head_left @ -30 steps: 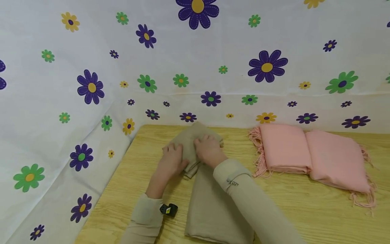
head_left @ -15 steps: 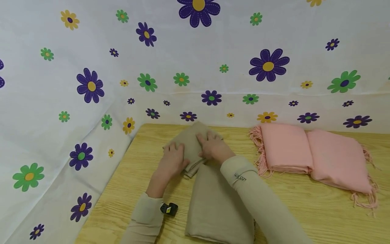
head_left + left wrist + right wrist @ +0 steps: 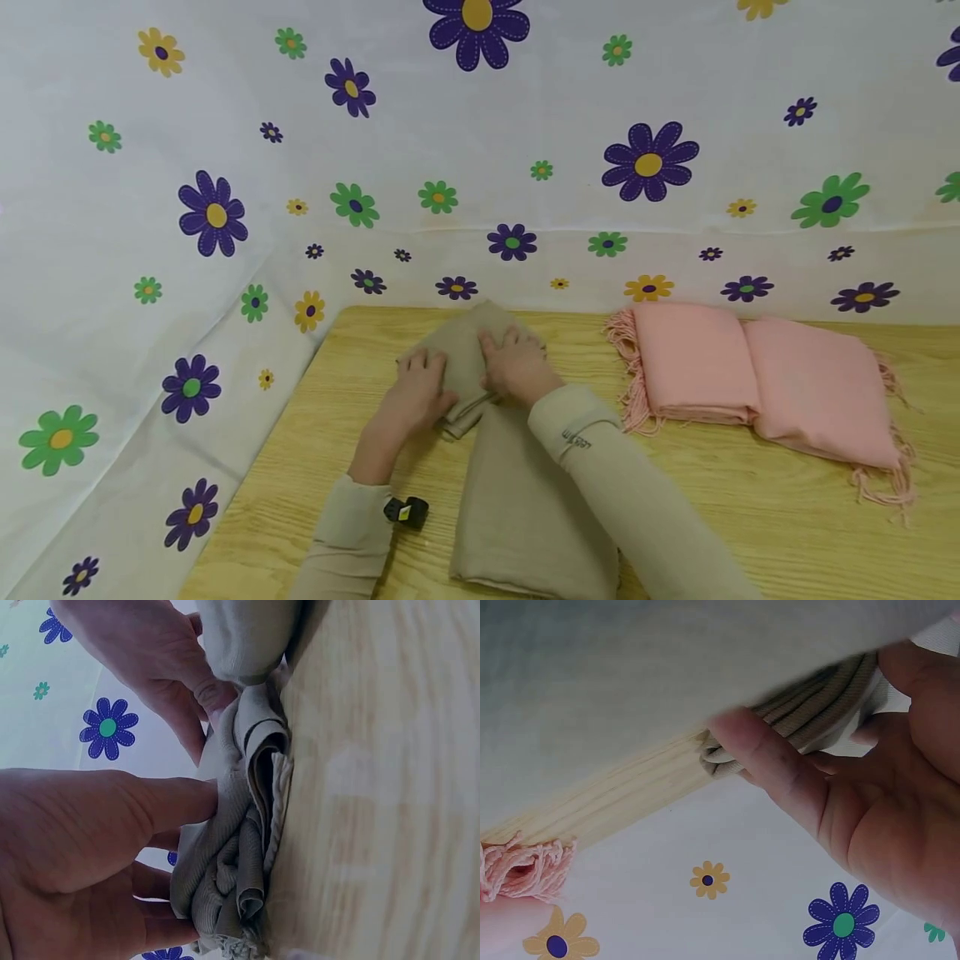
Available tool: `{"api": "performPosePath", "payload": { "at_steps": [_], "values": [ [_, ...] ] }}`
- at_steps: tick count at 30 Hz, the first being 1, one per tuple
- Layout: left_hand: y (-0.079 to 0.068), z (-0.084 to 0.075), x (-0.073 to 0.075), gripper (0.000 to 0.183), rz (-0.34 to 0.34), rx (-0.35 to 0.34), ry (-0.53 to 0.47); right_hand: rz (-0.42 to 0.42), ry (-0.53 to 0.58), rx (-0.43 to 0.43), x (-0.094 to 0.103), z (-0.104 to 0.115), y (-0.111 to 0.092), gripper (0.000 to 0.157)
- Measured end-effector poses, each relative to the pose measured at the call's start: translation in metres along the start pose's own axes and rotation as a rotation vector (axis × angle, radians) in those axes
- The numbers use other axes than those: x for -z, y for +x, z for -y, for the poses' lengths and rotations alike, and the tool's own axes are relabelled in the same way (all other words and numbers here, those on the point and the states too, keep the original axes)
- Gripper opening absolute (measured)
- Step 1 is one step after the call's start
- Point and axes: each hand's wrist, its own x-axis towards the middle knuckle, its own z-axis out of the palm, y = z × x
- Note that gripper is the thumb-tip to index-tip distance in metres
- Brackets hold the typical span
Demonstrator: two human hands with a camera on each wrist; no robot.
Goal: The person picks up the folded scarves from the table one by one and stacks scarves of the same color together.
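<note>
A folded beige scarf [image 3: 463, 350] lies in several layers near the back edge of the table. My left hand [image 3: 412, 396] rests on its left side; in the left wrist view the thumb and fingertips touch the layered cloth [image 3: 240, 787]. On top, further right, my right hand [image 3: 516, 367] lies with fingers spread and lightly bent. A second folded beige piece [image 3: 528, 508] extends toward me, partly under my right forearm; I cannot tell whether it joins the first. In the right wrist view this near cloth [image 3: 630, 667] covers much of the picture, above my right hand [image 3: 877, 787].
Two folded pink bundles [image 3: 693, 362] [image 3: 821, 392] with fringes lie side by side at the right of the wooden table [image 3: 720, 508]. A white flowered sheet [image 3: 420, 108] hangs behind and along the left. A black device [image 3: 408, 512] sits at my left wrist.
My right hand slid a little right over the beige scarf, then back left. The left hand stays almost in place. The head view has shifted slightly.
</note>
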Motion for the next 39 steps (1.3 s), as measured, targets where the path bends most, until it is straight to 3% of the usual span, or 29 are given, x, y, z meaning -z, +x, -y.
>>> {"api": "performPosePath", "payload": {
  "at_steps": [11, 18, 23, 28, 39],
  "values": [
    [0.000, 0.008, 0.006, 0.058, 0.036, -0.033, -0.050, 0.029, 0.032, -0.062, 0.001, 0.009, 0.000, 0.076],
    [0.003, 0.008, 0.000, 0.052, -0.005, -0.032, -0.045, -0.013, -0.037, 0.005, 0.004, 0.002, 0.001, 0.072],
    [0.006, 0.004, -0.010, 0.047, -0.058, 0.036, -0.014, -0.057, -0.056, 0.082, 0.005, -0.007, 0.005, 0.050],
    [0.008, -0.001, -0.010, 0.048, -0.066, 0.066, 0.017, -0.077, -0.048, 0.116, 0.002, -0.013, 0.008, 0.032],
    [0.013, 0.004, -0.004, 0.052, -0.044, 0.053, -0.002, -0.079, -0.097, 0.095, 0.006, -0.011, 0.004, 0.035]
  ]
}}
